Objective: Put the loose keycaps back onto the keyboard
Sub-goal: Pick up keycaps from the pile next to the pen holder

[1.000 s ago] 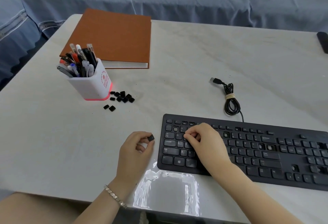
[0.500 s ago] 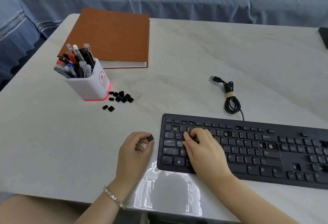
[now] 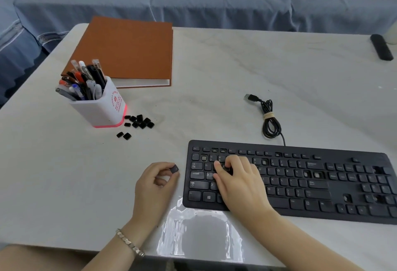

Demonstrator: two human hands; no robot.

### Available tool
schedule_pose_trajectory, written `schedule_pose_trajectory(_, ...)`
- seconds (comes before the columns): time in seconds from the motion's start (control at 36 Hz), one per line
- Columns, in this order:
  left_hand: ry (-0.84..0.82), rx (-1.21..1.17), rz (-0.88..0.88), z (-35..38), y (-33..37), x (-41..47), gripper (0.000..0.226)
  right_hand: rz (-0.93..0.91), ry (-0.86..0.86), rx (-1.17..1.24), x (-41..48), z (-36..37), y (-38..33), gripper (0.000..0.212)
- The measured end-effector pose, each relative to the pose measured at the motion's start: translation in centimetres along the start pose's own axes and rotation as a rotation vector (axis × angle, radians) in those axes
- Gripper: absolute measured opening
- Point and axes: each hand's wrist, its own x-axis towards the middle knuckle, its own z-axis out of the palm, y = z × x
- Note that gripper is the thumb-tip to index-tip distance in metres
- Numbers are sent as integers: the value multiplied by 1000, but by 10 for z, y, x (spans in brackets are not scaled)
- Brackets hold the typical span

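A black keyboard (image 3: 322, 187) lies at the front right of the table, with several empty key sockets showing. My right hand (image 3: 238, 182) rests on its left part, thumb and curled fingers pinching a keycap (image 3: 226, 168) down at the upper letter row. Just left of the keyboard, my left hand (image 3: 155, 181) rests on the table and pinches another black keycap (image 3: 174, 169) between thumb and forefinger. Several loose keycaps (image 3: 139, 121) lie in a small pile beside the pen holder, with two more (image 3: 124, 135) a little nearer.
A white pen holder (image 3: 103, 107) full of pens stands at the left, with an orange notebook (image 3: 129, 51) behind it. The keyboard's coiled USB cable (image 3: 269, 120) lies behind the keyboard. A dark remote (image 3: 381, 47) is at the far right edge.
My right hand has shifted slightly right and down on the keyboard, from the number row to the upper letter row. My left hand has stayed put with its keycap.
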Motion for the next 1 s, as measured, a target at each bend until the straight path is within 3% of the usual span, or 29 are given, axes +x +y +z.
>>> schedule_pose_trajectory(0.33, 41, -35, -49, -7, 2, 4, 30, 43, -62, -6, -10, 0, -1, 35)
schedule_pose_trajectory(0.42, 20, -58, -36, -4, 13, 5, 29, 131, -154, 176, -6, -4, 4, 30)
schedule_pose_trajectory(0.53, -51, -79, 56, 3, 33, 6, 32, 389, -350, 585, 5, -26, 4, 15)
schedule_pose_trajectory(0.72, -240, -80, 209, 28, 64, -7, 32, 801, -303, 1168, 16, -52, -5, 13)
schedule_pose_trajectory(1.0, -466, 83, 390, 88, 83, -15, 24, 1063, -198, 1302, -3, -78, 50, 14)
